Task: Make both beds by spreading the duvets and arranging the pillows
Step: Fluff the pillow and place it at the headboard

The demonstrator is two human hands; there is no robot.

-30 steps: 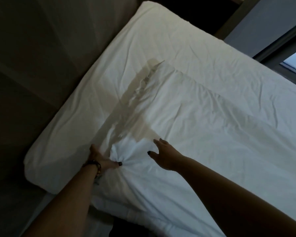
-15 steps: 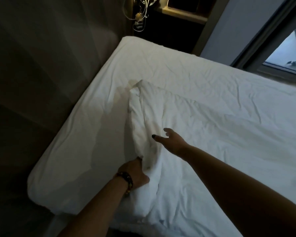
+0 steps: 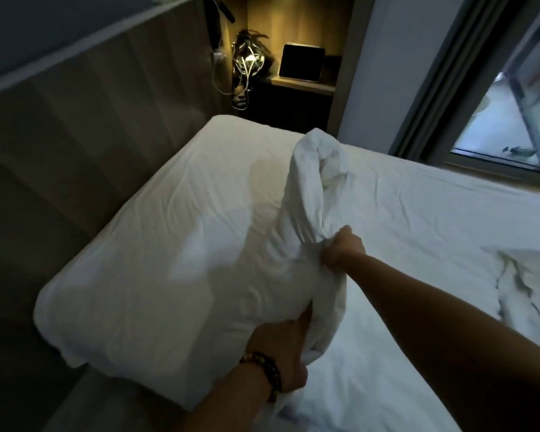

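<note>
A white duvet [image 3: 306,188] is bunched and lifted off the white bed [image 3: 175,232], its corner standing up in a fold toward the headboard end. My left hand [image 3: 278,353], with a beaded bracelet on the wrist, grips the duvet's lower edge near the bed's front corner. My right hand [image 3: 340,247] grips the duvet higher up, its fingers buried in the cloth. The rest of the duvet [image 3: 512,291] lies crumpled at the right. No pillow is in view.
A padded wall panel [image 3: 75,135] runs along the bed's left side. A lit bedside shelf [image 3: 300,82] with a dark device and tangled cables stands beyond the bed's far corner. A window [image 3: 512,120] lies along the right.
My right hand, open above the duvet before, has closed on it. Both hands have lifted the bunched cloth higher, and the view has tilted up to show the shelf and window.
</note>
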